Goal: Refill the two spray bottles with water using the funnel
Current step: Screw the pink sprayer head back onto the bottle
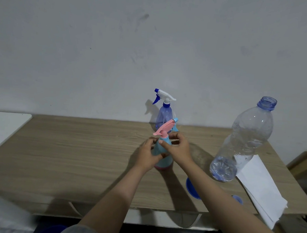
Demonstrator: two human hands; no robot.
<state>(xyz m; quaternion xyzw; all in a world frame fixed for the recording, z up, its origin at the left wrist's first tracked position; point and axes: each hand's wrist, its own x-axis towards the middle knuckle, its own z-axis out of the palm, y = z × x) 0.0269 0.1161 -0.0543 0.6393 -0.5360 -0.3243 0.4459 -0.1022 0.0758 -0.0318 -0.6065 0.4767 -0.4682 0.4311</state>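
Observation:
A light-blue spray bottle with a pink trigger head stands on the wooden table. My left hand grips its body from the left. My right hand holds its neck just under the pink head. Behind it, against the wall, stands a clear blue spray bottle with a white and blue trigger head. A blue funnel lies on the table near the front edge, partly hidden by my right forearm.
A large clear water bottle, uncapped with a little water at the bottom, stands at the right. Its blue cap lies near the table's front edge. White folded paper overhangs the right front corner. A white surface adjoins at the left.

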